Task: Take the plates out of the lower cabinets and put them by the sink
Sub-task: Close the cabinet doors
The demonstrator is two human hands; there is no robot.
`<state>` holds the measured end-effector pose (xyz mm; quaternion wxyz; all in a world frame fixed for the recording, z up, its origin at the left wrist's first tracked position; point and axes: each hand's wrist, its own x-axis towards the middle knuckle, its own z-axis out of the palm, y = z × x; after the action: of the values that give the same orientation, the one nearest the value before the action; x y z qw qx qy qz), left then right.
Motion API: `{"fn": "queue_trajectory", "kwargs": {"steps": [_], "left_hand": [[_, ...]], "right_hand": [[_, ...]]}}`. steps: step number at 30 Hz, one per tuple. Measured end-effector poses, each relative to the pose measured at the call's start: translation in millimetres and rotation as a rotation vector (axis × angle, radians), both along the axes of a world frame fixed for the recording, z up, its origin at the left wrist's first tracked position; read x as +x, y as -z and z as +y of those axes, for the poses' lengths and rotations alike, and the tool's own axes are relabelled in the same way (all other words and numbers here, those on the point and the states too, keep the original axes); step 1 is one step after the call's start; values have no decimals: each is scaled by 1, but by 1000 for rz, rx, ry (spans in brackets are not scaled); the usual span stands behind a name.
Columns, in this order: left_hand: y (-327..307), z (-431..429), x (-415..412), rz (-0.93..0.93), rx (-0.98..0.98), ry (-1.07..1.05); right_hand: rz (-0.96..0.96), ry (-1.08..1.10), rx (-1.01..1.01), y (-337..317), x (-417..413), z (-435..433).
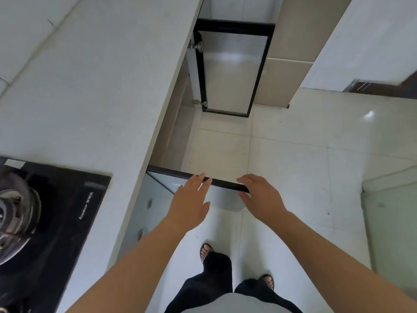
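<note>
No plates show in this view. Two lower cabinet doors stand open under the white counter [94,91]. The near door [223,183] has a dark top edge and a pale glass panel. My left hand [191,201] lies flat with fingers spread, its fingertips resting on that top edge. My right hand [259,196] grips the door's outer end, fingers over the edge and thumb on the near side. The far door [232,73], black-framed with frosted glass, swings out toward the floor. Between both doors the cabinet interior [173,132] is dim, and its contents are hidden.
A black gas hob [56,222] with a burner [13,213] is set into the counter at the left. My sandalled feet [206,250] stand on pale floor tiles [293,166]. A wall [365,41] and a dark door frame [383,86] are at the right.
</note>
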<state>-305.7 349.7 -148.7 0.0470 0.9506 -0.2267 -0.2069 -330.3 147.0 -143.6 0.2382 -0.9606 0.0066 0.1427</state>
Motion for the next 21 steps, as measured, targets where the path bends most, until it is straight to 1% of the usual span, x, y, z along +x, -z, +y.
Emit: {"fn": "queue_trajectory", "kwargs": {"steps": [5, 8, 13, 21], "left_hand": [[29, -1, 10, 90, 63, 32], [40, 0, 15, 142, 108, 88], [46, -1, 25, 152, 109, 93], [49, -25, 42, 138, 113, 5]], "right_hand": [[50, 7, -33, 31, 11, -3], [87, 18, -48, 43, 15, -8], [71, 71, -34, 51, 27, -17], [77, -50, -34, 57, 69, -41]]}}
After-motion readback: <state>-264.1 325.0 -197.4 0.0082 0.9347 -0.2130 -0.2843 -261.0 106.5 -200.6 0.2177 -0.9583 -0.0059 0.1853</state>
